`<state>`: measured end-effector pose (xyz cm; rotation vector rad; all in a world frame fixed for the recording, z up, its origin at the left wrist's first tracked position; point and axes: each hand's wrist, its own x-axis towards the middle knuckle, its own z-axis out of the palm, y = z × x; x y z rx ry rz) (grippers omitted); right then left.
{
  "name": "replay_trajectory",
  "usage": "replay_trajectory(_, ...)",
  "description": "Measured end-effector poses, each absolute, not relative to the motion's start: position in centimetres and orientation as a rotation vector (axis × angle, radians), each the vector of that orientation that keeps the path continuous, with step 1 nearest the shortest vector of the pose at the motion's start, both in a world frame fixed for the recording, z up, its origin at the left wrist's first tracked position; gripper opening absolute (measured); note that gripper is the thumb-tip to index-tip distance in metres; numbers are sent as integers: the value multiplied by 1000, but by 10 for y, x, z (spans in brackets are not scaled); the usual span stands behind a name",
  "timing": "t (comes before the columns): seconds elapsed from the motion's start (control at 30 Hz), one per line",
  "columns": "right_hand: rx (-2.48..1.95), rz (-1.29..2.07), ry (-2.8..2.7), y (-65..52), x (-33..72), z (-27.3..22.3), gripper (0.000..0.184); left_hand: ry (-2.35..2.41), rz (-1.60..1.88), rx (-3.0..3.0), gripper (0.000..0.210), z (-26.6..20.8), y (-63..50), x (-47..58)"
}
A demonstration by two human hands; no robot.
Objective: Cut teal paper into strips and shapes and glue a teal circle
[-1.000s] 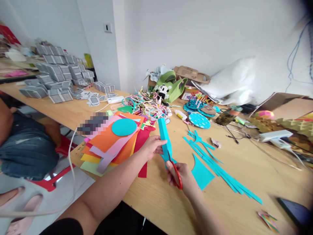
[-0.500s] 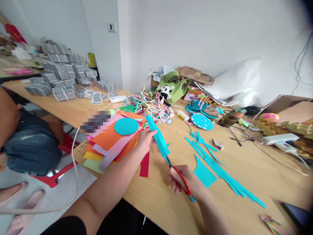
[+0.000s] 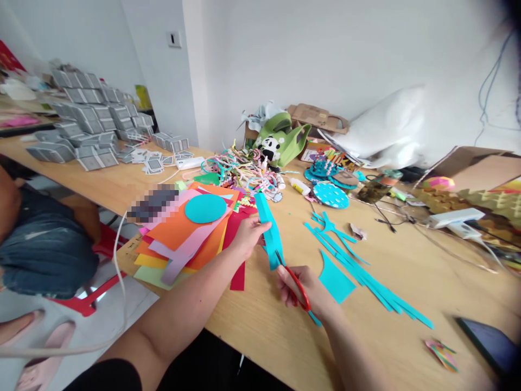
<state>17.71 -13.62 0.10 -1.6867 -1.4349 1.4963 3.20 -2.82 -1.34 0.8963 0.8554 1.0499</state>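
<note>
My left hand [image 3: 249, 237] pinches a turquoise paper strip [image 3: 272, 231] near its middle, holding it above the table. In my right hand [image 3: 299, 288] is a pair of red-handled scissors [image 3: 302, 296], its blades at the near end of the strip. Under my right wrist shows the tip of another turquoise strip [image 3: 315, 319]. Right of that hand lie a curved turquoise offcut [image 3: 337, 278] and several long turquoise strips [image 3: 376, 279]. A turquoise paper disc [image 3: 205, 208] rests on stacked coloured sheets [image 3: 166, 231] left of my left hand.
Behind my hands sit a heap of coloured craft pieces [image 3: 244, 168], a green panda bag [image 3: 280, 144] and a dotted turquoise disc [image 3: 331, 195]. Grey boxes [image 3: 95, 117] are piled at the back left. A dark tablet-like device [image 3: 488, 342] lies at right. Another person's leg [image 3: 44, 239] is at left.
The turquoise strip has turned more upright, and the scissor blades now lie across its near end. My left hand has shifted slightly right. The whole view has moved a little.
</note>
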Motion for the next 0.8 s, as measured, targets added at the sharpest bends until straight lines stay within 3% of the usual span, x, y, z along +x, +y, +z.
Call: replay_trajectory(0.8, -1628, 1518, -1350, -133, 179, -3, 65, 856, 895, 905, 40, -12, -42, 41)
